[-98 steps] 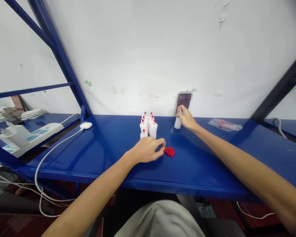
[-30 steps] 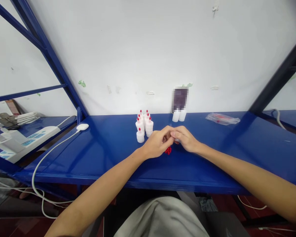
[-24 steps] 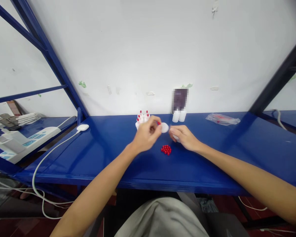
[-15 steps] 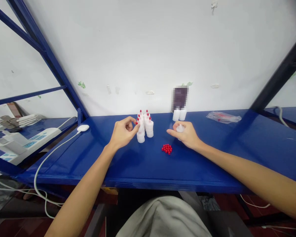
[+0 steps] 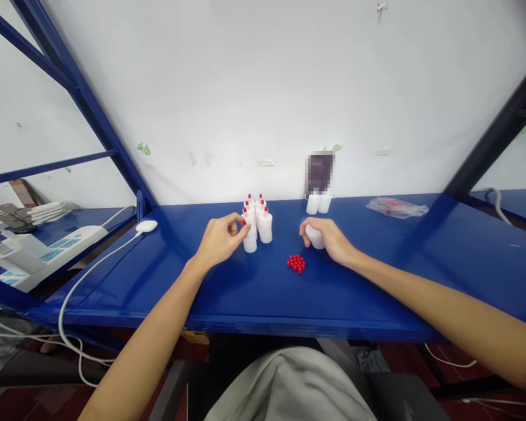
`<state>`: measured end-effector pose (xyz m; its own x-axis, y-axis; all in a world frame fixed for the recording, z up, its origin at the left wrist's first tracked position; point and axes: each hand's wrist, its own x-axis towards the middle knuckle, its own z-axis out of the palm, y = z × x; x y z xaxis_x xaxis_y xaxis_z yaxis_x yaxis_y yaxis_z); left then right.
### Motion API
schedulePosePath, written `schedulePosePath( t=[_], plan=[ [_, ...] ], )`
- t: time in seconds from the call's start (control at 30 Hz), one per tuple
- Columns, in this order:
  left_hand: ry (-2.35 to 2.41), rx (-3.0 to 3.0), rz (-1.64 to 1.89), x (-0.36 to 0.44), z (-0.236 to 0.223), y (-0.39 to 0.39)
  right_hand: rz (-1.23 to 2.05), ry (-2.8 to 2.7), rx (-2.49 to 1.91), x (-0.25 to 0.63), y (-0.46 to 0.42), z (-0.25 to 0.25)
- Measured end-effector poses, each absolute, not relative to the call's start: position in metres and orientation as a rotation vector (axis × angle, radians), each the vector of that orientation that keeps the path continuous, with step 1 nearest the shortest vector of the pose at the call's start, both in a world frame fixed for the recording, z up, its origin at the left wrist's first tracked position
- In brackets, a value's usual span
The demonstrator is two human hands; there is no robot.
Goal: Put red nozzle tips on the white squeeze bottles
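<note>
Left of centre, capped bottles (image 5: 265,228) stood, left hand (image 5: 218,241) pinching nearest bottle (image 5: 249,244); right hand (image 5: 334,238) clasped another bottle (image 5: 316,238) (top hidden); red caps (image 5: 296,262) lay loose, two far bottles (image 5: 324,203) uncapped.

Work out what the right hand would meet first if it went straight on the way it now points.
The right hand would probably meet the nearest red-capped bottle to its left; the loose red caps look off that line. Depth is unclear, so it might pass above.
</note>
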<state>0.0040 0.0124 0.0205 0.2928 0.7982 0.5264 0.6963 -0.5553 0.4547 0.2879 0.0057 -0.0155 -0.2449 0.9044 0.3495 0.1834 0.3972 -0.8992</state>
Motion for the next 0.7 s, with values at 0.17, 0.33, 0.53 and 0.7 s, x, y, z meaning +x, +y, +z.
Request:
schedulePosePath(
  t=[0.17, 0.33, 0.53, 0.7],
  plan=[
    [1.447, 2.498, 1.047, 0.005, 0.018, 0.012, 0.949, -1.660, -0.998, 0.288, 0.005, -0.016],
    [1.477, 2.521, 1.182, 0.003, 0.012, 0.015, 0.901, -1.639, -1.033, 0.285, 0.002, -0.013],
    [1.111, 2.815, 1.084, 0.024, 0.008, -0.008, 0.896, -1.670, -0.987, 0.282, 0.000, -0.009],
    [0.861, 2.933, 0.511, 0.055, 0.007, -0.021, 0.862, -1.732, -0.942, 0.284, 0.003, -0.013]
  ],
)
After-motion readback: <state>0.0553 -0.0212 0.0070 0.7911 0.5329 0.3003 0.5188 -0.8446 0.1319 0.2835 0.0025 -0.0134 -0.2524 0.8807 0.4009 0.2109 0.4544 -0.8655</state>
